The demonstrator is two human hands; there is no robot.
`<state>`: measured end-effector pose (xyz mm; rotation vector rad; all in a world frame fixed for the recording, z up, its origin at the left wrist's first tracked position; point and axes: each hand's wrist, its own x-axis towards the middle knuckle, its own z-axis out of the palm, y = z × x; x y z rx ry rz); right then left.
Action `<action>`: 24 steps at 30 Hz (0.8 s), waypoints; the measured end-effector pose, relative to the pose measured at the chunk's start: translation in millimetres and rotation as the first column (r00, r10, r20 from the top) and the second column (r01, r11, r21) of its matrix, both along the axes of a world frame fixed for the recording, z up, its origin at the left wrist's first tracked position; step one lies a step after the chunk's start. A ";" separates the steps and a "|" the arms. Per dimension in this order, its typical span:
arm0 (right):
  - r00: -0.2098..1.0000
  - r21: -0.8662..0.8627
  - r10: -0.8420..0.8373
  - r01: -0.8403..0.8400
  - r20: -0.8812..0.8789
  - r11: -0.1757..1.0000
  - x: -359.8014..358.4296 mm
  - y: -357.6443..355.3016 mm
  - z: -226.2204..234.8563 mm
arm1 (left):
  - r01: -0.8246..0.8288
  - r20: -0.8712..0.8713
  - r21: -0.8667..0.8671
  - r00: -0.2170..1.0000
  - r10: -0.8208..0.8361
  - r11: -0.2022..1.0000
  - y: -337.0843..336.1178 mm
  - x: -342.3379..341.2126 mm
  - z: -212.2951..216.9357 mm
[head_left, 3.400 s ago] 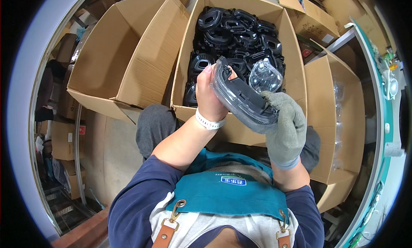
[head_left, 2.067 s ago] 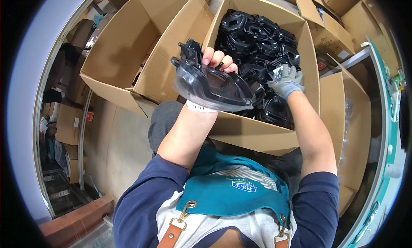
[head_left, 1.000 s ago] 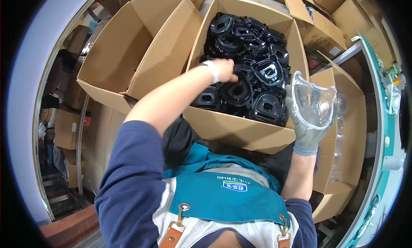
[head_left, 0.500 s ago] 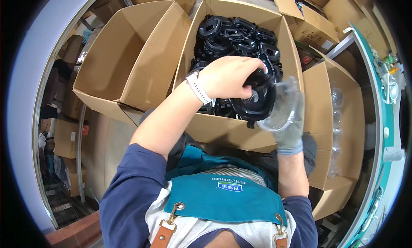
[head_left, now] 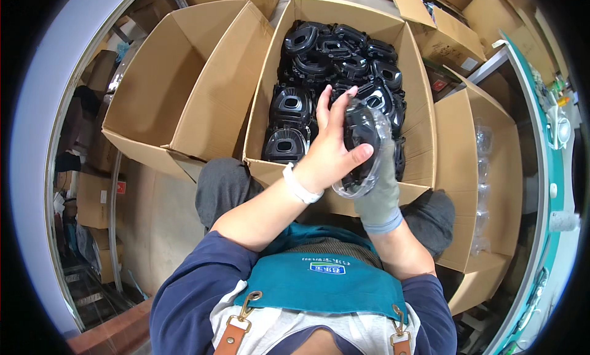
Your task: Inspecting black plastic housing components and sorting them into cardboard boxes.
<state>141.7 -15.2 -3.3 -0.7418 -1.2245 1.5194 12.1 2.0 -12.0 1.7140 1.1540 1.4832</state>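
My left hand (head_left: 335, 149), bare with a white wristband, grips a black plastic housing (head_left: 362, 136), its thumb across the near side and its fingers stretched along the far left. Against the housing's right side lies a clear plastic cover (head_left: 384, 129), a rounded shell. My right hand (head_left: 381, 192), in a grey glove, holds the cover from behind on the right; its fingertips are mostly hidden. Both hands are over the near right part of a cardboard box (head_left: 341, 11) with several black housings (head_left: 292, 103) in it, some with a rectangular opening.
On the left is another open cardboard box (head_left: 227, 91). To the right, a cardboard box (head_left: 452, 171) has several clear plastic covers (head_left: 483, 171) along its inside. A teal-edged table (head_left: 534, 109) stands at the far right. My knee (head_left: 224, 186) is close to the middle box.
My left hand has turned and lowered the black housing, and my right hand has moved left with the clear cover. The two pieces now lie together; before, the cover was further right.
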 end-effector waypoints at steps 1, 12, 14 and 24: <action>0.962 -0.205 0.010 -0.068 -0.271 0.976 -2.0 -1.2 -1.7 | -0.007 0.053 0.025 0.999 0.005 1.000 -0.1 1.3 -5.0; 0.955 0.427 -0.240 0.146 0.176 0.892 -2.2 -1.6 0.6 | 0.108 0.331 -0.027 0.939 -0.093 0.994 -3.6 -25.7 18.8; 0.990 0.254 -0.123 0.101 0.070 0.962 -9.5 -3.1 8.1 | 0.117 0.225 -0.031 0.968 -0.107 0.993 -6.9 -18.4 11.2; 0.978 0.248 -0.062 0.011 0.198 0.969 -13.5 3.8 21.5 | 0.149 0.488 -0.090 0.869 -0.087 0.985 -8.7 -3.4 4.9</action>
